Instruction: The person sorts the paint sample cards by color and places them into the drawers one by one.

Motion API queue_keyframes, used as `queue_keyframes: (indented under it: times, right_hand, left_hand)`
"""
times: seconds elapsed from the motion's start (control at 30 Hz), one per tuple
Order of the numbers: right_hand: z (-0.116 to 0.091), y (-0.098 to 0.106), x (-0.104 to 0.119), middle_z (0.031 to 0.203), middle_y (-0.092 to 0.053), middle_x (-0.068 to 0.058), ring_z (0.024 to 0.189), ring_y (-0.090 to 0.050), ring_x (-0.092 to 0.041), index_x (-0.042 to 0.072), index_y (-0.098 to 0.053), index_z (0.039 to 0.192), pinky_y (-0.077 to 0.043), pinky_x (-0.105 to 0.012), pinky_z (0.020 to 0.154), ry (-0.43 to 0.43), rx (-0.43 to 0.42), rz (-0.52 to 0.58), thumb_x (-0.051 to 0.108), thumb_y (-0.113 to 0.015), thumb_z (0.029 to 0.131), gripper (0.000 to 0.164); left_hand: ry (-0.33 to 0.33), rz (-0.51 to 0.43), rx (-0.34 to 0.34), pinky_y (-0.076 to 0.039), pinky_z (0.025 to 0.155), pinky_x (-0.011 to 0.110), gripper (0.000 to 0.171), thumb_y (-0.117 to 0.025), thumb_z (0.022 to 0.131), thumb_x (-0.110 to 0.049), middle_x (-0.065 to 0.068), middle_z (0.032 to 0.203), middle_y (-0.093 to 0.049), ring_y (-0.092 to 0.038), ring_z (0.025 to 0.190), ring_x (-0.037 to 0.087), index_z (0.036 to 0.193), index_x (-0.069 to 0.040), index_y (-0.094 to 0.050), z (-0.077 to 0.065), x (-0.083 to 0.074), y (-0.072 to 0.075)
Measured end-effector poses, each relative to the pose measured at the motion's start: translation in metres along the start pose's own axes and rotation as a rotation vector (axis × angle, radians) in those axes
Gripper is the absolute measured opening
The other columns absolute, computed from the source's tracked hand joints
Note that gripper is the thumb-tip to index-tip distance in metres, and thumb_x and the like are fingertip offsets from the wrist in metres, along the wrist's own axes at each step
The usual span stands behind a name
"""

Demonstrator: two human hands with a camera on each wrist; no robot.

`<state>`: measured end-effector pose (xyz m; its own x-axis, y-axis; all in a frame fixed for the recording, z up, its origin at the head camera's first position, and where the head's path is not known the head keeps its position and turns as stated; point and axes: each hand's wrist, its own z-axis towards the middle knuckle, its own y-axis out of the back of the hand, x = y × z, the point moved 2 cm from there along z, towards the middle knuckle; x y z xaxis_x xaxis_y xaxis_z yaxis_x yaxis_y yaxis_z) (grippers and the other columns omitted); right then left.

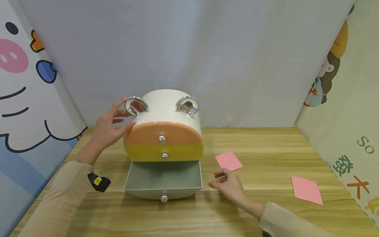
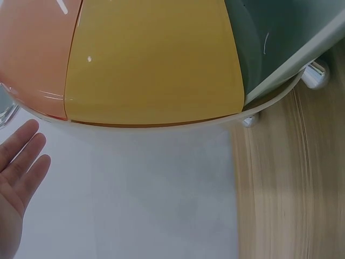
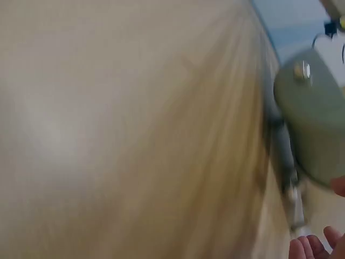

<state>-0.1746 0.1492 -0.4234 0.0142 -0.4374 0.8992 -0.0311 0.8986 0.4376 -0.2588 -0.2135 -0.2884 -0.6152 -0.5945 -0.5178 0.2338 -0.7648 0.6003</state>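
A small drawer cabinet (image 1: 165,105) has a white rounded shell, two chrome ring ears, and drawers with silver knobs. Its orange top drawer (image 1: 145,135) and yellow middle drawer (image 1: 183,152) are closed. The grey-green bottom drawer (image 1: 180,193) is pulled out toward me. At the shell's upper left my left hand (image 1: 107,129) has its thumb by the orange front's edge and its fingertips at the left ear (image 1: 130,104). Just right of the pulled-out drawer, my right hand (image 1: 231,187) hovers with loosely bent fingers and nothing visible in them; the right wrist view is blurred.
A pink square card (image 1: 228,160) lies beyond the right hand, and another pink card (image 1: 306,190) farther right. A sliver of pink shows beside the right sleeve (image 1: 287,220). Printed cloths stand left and right of the wooden table (image 1: 251,141), a plain pale curtain (image 1: 237,65) behind.
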Motion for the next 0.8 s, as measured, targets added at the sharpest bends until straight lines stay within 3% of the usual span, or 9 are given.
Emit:
queue_keyframes:
  times: [0.13,0.3,0.6,0.67,0.8]
  right_hand:
    - [0.03,0.036,-0.011,0.11,-0.057,-0.019,0.096,-0.055,-0.03,-0.004,-0.056,0.115,-0.05,-0.04,0.077,0.123,-0.058,-0.23,0.017,-0.073,0.075,0.048]
    - [0.051,0.061,-0.023,0.12,-0.048,-0.028,0.109,-0.045,-0.042,-0.01,-0.045,0.125,-0.044,-0.052,0.085,0.17,-0.066,-0.39,0.024,-0.071,0.076,0.065]
    - [0.07,0.063,-0.038,0.124,-0.04,-0.036,0.114,-0.039,-0.047,-0.018,-0.039,0.125,-0.039,-0.055,0.092,-0.006,-0.031,-0.566,0.043,-0.072,0.07,0.089]
    - [0.072,0.06,-0.039,0.117,-0.044,-0.036,0.107,-0.043,-0.046,-0.019,-0.046,0.118,-0.042,-0.052,0.088,-0.021,-0.029,-0.587,0.045,-0.072,0.069,0.085]
    - [0.073,0.053,-0.038,0.092,-0.052,-0.024,0.084,-0.047,-0.034,-0.01,-0.058,0.086,-0.043,-0.036,0.066,-0.021,-0.063,-0.624,0.047,-0.076,0.063,0.064]
  left_hand:
    - [-0.005,-0.005,0.004,-0.048,0.081,0.054,0.071,-0.066,0.082,-0.011,0.023,0.103,-0.06,-0.058,0.096,0.039,0.142,-0.014,-0.03,0.0,0.0,-0.001]
    - [-0.003,0.003,0.005,-0.048,0.081,0.054,0.071,-0.066,0.082,-0.011,0.023,0.103,-0.06,-0.058,0.096,0.039,0.143,-0.013,-0.03,0.0,0.0,-0.001]
    - [0.004,0.005,0.004,-0.049,0.081,0.054,0.071,-0.066,0.082,-0.012,0.023,0.104,-0.06,-0.059,0.096,0.038,0.143,-0.015,-0.03,0.0,0.001,0.0]
    - [0.005,0.005,0.003,-0.048,0.081,0.054,0.071,-0.066,0.082,-0.012,0.023,0.104,-0.06,-0.059,0.096,0.038,0.143,-0.015,-0.03,0.0,0.001,0.0]
    - [0.003,0.004,0.001,-0.049,0.081,0.054,0.071,-0.067,0.081,-0.011,0.023,0.104,-0.06,-0.059,0.096,0.038,0.142,-0.015,-0.03,-0.001,0.001,0.0]
